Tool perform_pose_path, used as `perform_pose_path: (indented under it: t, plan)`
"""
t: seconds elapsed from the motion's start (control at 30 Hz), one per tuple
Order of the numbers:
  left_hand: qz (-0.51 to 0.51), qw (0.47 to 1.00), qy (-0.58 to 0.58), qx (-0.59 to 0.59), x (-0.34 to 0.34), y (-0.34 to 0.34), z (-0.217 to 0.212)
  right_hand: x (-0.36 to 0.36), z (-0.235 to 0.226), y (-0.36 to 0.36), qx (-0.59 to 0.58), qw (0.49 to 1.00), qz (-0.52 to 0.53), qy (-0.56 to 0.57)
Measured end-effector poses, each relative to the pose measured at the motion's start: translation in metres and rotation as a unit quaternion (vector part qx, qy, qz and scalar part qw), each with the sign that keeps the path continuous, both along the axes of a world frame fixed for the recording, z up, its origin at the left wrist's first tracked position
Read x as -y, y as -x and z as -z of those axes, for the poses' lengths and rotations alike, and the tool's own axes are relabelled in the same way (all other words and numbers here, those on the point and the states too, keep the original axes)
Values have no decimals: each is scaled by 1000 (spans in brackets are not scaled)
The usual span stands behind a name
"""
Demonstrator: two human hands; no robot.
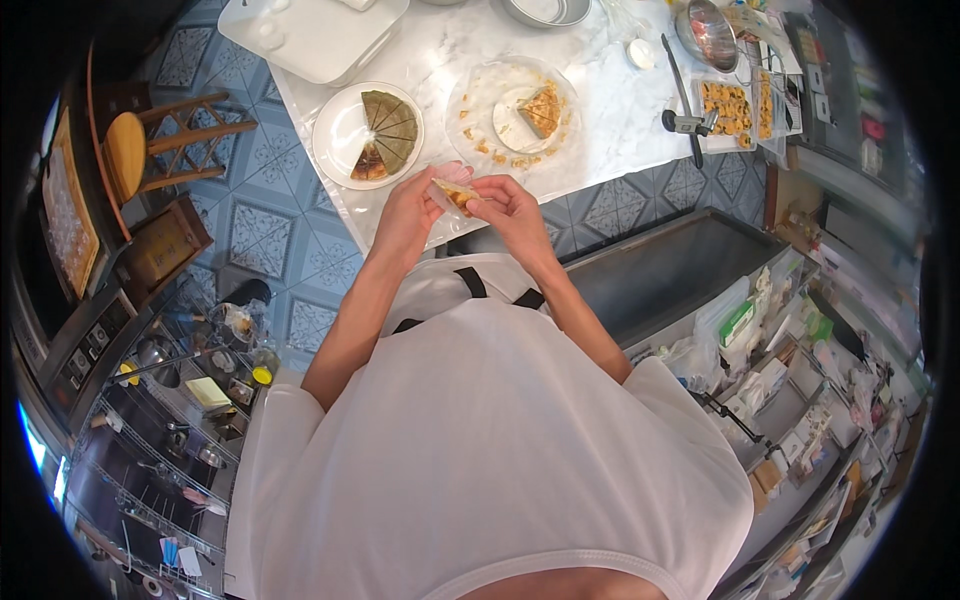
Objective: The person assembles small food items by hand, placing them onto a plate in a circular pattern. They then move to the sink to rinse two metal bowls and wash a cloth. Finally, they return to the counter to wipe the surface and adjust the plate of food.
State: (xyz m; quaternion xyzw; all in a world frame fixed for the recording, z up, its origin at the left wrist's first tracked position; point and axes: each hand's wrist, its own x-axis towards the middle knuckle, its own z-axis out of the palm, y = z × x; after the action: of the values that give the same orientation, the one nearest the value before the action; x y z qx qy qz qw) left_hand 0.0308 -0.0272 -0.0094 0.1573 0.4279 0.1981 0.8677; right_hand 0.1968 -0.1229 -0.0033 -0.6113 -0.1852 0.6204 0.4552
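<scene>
Close to the near edge of the table, my left hand (408, 212) and my right hand (513, 218) pinch a small wedge of cake (456, 196) between them. A thin, clear wrapper seems to lie around the wedge; its exact edges are hard to make out. Just beyond my left hand, a white plate (340, 120) carries several wedges with greenish tops (392, 125) and a browner one at its near side. Beyond my right hand, a larger golden-brown piece of cake (541, 110) sits on a round white base (508, 122), ringed by scattered crumbs.
A white tray (300, 62) stands at the table's far left, with a metal pan (545, 12) at the back. Toward the right lie a long dark knife (676, 75), a metal bowl (706, 35) and a tray of small orange pieces (727, 105). A wooden chair (125, 155) is left of the table.
</scene>
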Motion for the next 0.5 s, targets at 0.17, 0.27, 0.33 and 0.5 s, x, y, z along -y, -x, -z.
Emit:
perform_pose_path:
  t: [0.17, 0.27, 0.33, 0.5]
  plan:
    - [-7, 1000, 4, 26, 1, 0, -9, -1, -8, 0, 33, 999, 6, 8]
    - [-1, 1000, -3, 27, 1, 0, -8, -1, -9, -1, 33, 999, 14, 7]
    - [0, 1000, -12, 28, 3, 0, -11, -4, -17, -3, 8, 1000, 7, 20]
    - [16, 999, -24, 37, 3, 0, -12, -1, -11, -9, -62, 997, -6, 34]
